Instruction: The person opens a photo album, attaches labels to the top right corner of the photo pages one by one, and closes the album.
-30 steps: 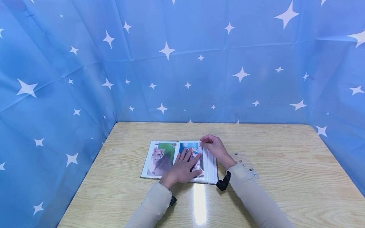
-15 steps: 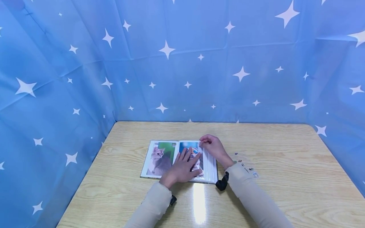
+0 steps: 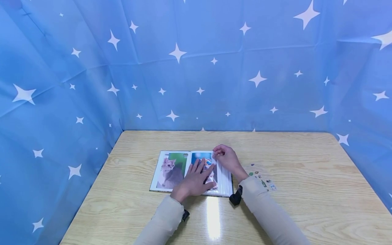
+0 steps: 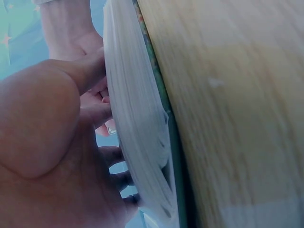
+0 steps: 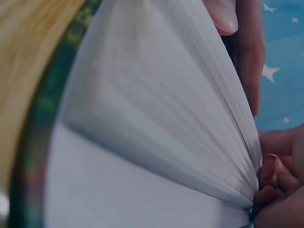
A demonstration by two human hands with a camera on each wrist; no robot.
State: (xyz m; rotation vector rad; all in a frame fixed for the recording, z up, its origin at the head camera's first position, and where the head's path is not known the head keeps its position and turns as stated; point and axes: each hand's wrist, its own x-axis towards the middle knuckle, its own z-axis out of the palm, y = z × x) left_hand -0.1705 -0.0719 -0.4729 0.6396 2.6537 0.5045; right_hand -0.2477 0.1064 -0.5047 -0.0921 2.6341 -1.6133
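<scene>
An open photo album (image 3: 226,183) lies on the table, with a kitten picture (image 3: 171,172) on its left page and a partly covered picture on its right page. My left hand (image 3: 194,182) rests on the right page, its fingers spread. At that page's upper right corner, my right hand (image 3: 229,160) pinches a small sticker, mostly hidden by the fingertips. The right wrist view shows the curled right fingers (image 5: 280,180) at the page edges, and the left wrist view shows the left palm (image 4: 38,123) beside the thick page stack (image 4: 133,104).
To the right of the album, a clear sheet with several small stickers (image 3: 264,183) lies partly behind the right sleeve. A small round sticker (image 3: 185,155) sits in the left page's upper corner. A blue starry curtain (image 3: 196,75) surrounds the wooden table (image 3: 321,190).
The right forearm has shifted slightly left, so more of the sticker sheet shows. Both hands keep nearly the same places on the album. The head view has turned a little.
</scene>
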